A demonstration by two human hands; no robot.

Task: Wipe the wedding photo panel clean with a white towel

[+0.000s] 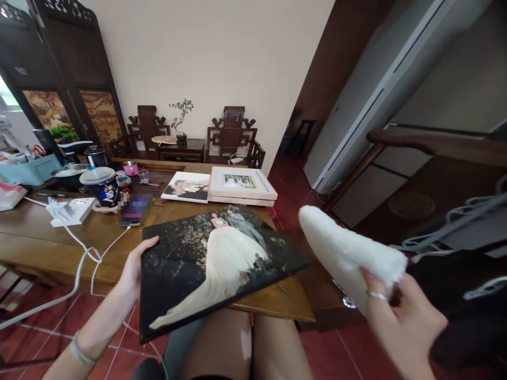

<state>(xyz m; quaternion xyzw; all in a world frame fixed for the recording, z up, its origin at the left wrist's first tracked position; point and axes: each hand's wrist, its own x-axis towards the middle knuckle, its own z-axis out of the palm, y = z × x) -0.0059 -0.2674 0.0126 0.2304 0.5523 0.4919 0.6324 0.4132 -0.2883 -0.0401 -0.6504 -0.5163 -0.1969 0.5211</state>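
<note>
My left hand grips the left edge of a dark photo panel, its thumb on the front face and its other fingers hidden behind. The panel shows a couple, one in a long white gown, and it tilts over the table's near edge above my lap. Off to the right, my right hand is closed around a fluffy white cloth or duster pad. A ring is on one of its fingers. The white pad is apart from the panel.
On the wooden table lie a white-framed picture, a light photo panel, a phone, a lidded cup and a power strip with trailing white cables. A wooden chair stands at right.
</note>
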